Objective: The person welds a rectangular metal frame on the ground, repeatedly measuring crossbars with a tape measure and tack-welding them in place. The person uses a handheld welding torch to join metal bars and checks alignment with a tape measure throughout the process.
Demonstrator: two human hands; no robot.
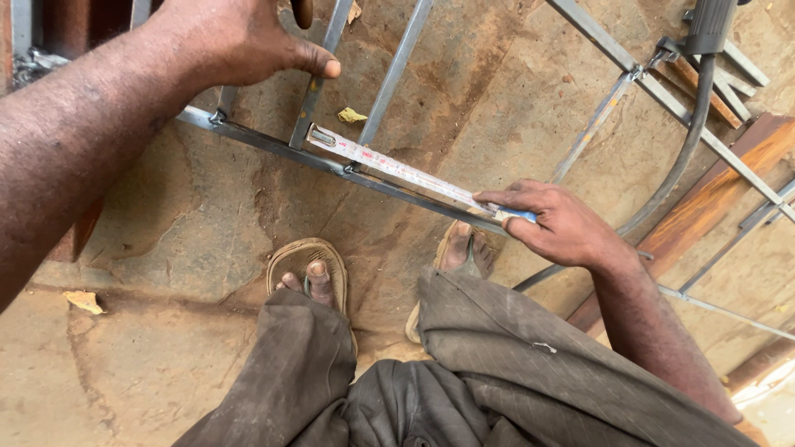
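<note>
Right hand [563,228] pinches the tape measure [397,170] flat along the steel bar [273,147], left hand [240,37] gripping an upright above it; keep the tape taut and its hook seated.

A tape measure [389,166] lies stretched along a steel frame bar [273,146] at mid-frame, its right end pinched by the right hand [563,228], while the left hand [240,37] rests at upper left.

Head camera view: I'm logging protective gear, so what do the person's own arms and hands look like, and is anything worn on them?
Both forearms are bare, with no sleeves showing. The left hand and right hand are bare too: no gloves, rings or watch visible. Both look dusty.
</note>
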